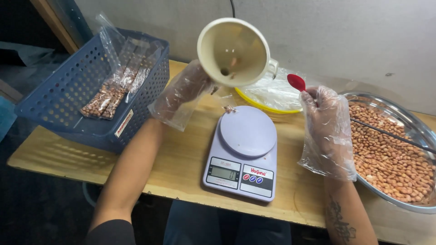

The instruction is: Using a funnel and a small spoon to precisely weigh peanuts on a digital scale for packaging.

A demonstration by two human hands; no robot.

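My left hand (184, 93), in a loose clear plastic glove, holds a cream funnel (234, 51) raised above the table, its wide mouth tilted toward me. My right hand (324, 120), also gloved in clear plastic, grips a small red spoon (296, 82) with the bowl pointing up. Between the hands a pale lilac digital kitchen scale (245, 152) sits on the wooden table, its round platform bare. One or two peanuts (229, 109) lie just beyond the platform.
A blue perforated basket (72, 88) at the left holds narrow clear bags of peanuts (113, 93). A metal tray (420, 131) full of loose peanuts is at the right. A yellow-rimmed bowl with clear plastic bags (272, 93) stands behind the scale, by the wall.
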